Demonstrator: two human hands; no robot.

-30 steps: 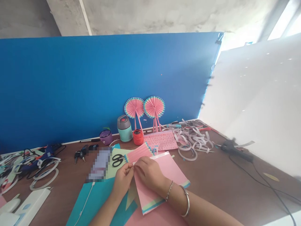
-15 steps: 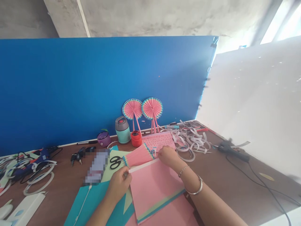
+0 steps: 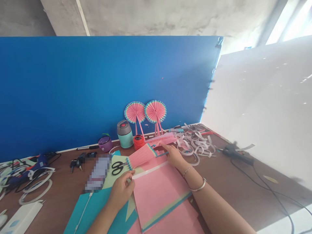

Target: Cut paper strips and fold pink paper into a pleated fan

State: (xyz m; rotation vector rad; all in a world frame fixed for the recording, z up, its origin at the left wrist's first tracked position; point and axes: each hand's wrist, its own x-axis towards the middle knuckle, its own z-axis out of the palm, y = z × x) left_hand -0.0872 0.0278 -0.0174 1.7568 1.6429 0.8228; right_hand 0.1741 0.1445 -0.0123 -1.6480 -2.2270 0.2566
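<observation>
My left hand [image 3: 121, 189] pinches the upper left corner of a pink paper sheet [image 3: 161, 191]. The sheet has a white strip along its top edge and green and blue bands along its lower edge. My right hand [image 3: 175, 156] is beyond the sheet's upper right corner, its fingers stretched toward a pink patterned piece [image 3: 161, 140]. Whether they touch that piece I cannot make out. A pleated pink paper [image 3: 141, 156] with blue-green ends lies just left of my right fingers. Black-handled scissors [image 3: 117, 168] lie partly under it.
Two round pink paper fans [image 3: 155, 111] lean against the blue partition [image 3: 73, 91]. A teal flask [image 3: 125, 135], red container [image 3: 138, 142] and purple pot [image 3: 105, 143] stand before it. Loose white strips [image 3: 195, 144] and a corded tool [image 3: 237, 155] lie right; a phone [image 3: 98, 172] lies left.
My right hand has reached slightly farther back, its fingers straightening. The patterned piece has shifted back and shows less of its face. My left hand still holds the sheet's corner.
</observation>
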